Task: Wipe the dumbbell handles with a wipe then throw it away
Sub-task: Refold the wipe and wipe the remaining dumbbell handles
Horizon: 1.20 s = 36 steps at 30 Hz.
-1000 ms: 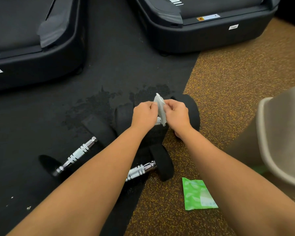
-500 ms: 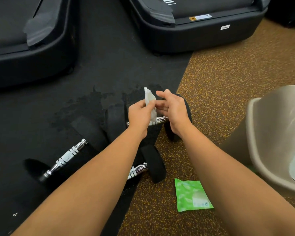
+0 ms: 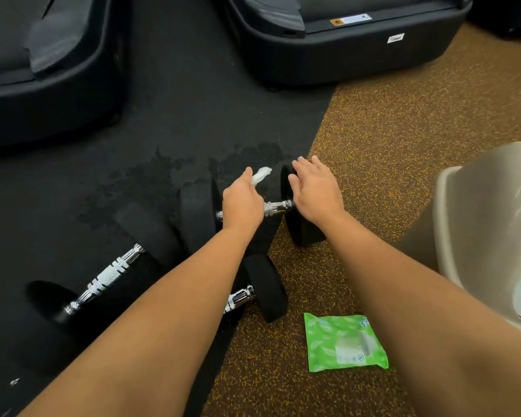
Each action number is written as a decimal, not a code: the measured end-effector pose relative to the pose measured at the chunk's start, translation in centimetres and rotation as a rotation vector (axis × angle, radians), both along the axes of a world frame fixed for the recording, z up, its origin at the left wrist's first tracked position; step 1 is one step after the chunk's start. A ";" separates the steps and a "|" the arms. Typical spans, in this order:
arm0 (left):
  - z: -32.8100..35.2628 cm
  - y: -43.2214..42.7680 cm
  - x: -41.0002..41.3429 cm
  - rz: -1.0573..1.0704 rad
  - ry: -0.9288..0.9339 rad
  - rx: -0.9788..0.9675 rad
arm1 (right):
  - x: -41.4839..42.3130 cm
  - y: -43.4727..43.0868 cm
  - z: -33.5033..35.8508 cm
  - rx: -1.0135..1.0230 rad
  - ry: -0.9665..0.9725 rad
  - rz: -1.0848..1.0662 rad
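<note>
The wipe (image 3: 260, 175), worked by both hands half a second ago, is now pinched by the left hand (image 3: 242, 203) alone. It is bunched between thumb and fingers just above the chrome handle (image 3: 278, 207) of the far dumbbell (image 3: 197, 206). The right hand (image 3: 316, 191) has been taken off it and is laid, fingers spread, over the black weight head (image 3: 303, 230), apparently touching it. The dumbbell is probably being steadied so that wiping can begin; the bin (image 3: 478, 221) is not yet needed.

A forearm (image 3: 163, 311) covers most of the near dumbbell handle (image 3: 242, 297); the bin (image 3: 478, 224) is cropped.
</note>
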State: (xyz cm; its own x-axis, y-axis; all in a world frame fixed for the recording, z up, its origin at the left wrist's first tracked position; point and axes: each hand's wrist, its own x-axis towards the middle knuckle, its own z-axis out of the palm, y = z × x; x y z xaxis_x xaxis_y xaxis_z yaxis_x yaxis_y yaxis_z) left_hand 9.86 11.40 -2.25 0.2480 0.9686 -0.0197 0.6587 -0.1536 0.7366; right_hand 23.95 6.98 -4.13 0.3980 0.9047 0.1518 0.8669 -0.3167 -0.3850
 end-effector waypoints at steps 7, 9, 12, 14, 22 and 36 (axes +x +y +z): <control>-1.8 -0.9 -0.2 -0.196 0.350 0.119 | 0.0 0.0 -1.1 0.020 -0.073 0.010; -1.7 -0.7 -0.3 -0.184 0.376 0.129 | -0.1 0.0 -1.3 0.022 -0.090 0.006; -1.3 -0.3 -0.2 -0.131 0.365 0.141 | -0.2 0.0 -1.3 0.018 -0.113 -0.002; -1.5 -0.4 0.2 -0.129 0.349 0.180 | -0.2 -0.1 -1.2 0.022 -0.118 -0.008; -4.1 -1.1 1.3 -0.421 0.634 0.165 | -0.2 -0.3 -1.2 0.051 -0.142 -0.004; -3.4 0.8 3.2 -0.533 0.725 0.057 | -0.2 -0.2 -1.7 0.086 -0.160 -0.013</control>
